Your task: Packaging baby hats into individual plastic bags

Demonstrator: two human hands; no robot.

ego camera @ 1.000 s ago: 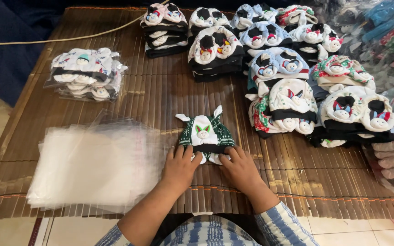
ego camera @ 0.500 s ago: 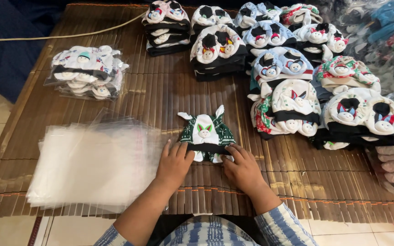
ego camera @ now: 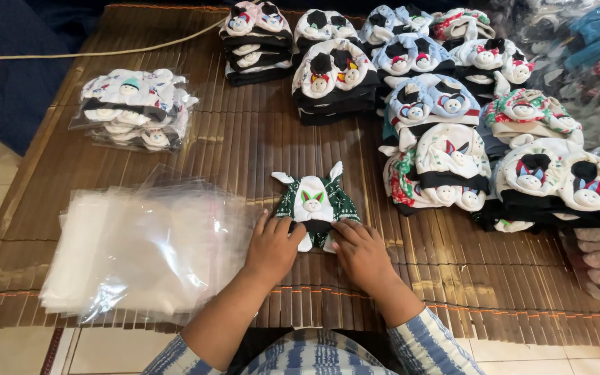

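Note:
A small green and white knitted item (ego camera: 315, 200) with a white animal face and two pointed ears lies flat on a brown bamboo mat (ego camera: 244, 139). My left hand (ego camera: 272, 248) presses its lower left edge with the fingertips. My right hand (ego camera: 360, 252) presses its lower right edge. Both hands lie flat on the item's bottom edge, and neither is closed around it.
A stack of clear plastic bags (ego camera: 140, 243) lies to the left of my hands. A bagged pile of similar items (ego camera: 133, 111) sits at the far left. Several stacks of knitted animal-face items (ego camera: 439, 118) fill the back and right of the mat.
Both hands have shifted slightly while staying on the item's lower edge. The item lies in about the same spot on the mat.

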